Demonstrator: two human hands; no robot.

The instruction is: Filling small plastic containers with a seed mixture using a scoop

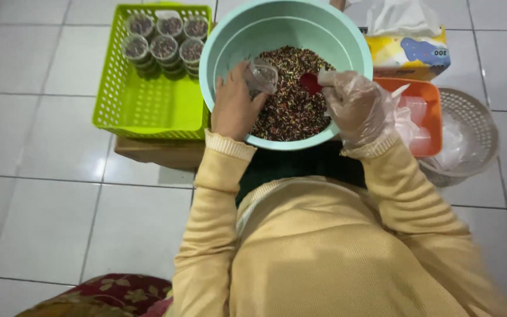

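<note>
Left hand [234,108] gripping small clear cup [262,76], tilting mouth toward scoop for filling. Gloved right hand [356,105] pinching red scoop [310,83] over mixed sprinkles [291,108] in teal bowl [236,41]. Filled cups [165,44] sitting stacked in green basket [148,111], just left.

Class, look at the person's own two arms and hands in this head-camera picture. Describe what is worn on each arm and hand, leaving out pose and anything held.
Both arms wear long pale yellow knitted sleeves with ribbed, lighter cuffs at the wrists. The left hand is bare, with no glove. The right hand wears a loose, clear, crinkled plastic glove that reaches the cuff. No watch or rings can be made out.
</note>
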